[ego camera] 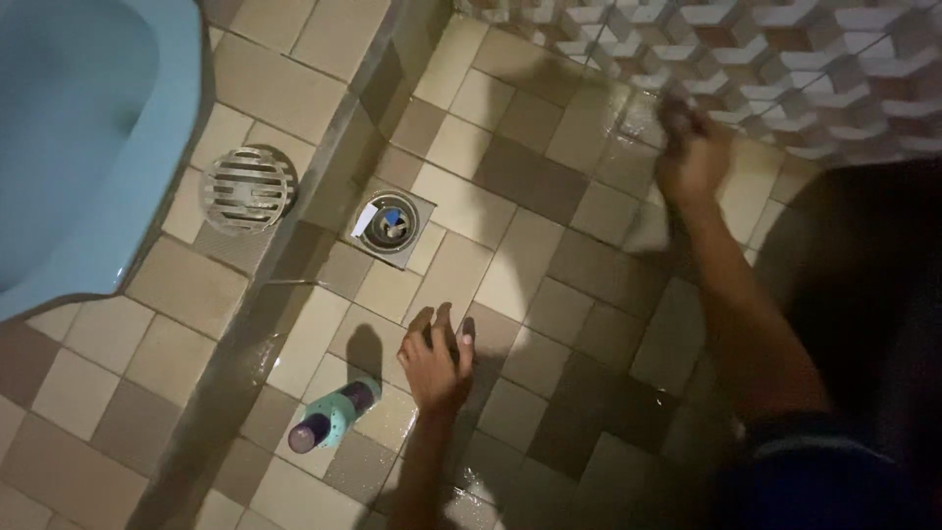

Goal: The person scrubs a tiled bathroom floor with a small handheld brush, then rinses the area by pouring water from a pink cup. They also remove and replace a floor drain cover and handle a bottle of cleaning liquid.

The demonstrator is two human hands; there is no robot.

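Observation:
My left hand (438, 361) rests flat on the wet tiled floor (530, 186) with its fingers spread, holding nothing. A teal bottle with purple ends (334, 416) lies on its side just left of it. My right hand (691, 152) is stretched out to the far right, near the foot of the patterned wall (785, 59). It is blurred and seems closed on a pale cloth (650, 228) that hangs below the wrist.
A square floor drain (391, 224) sits in the tiles ahead of my left hand. A round metal drain cover (247, 188) lies beyond a low raised kerb (294, 255). A blue ceramic fixture (88, 137) fills the upper left. Dark shadow covers the lower right.

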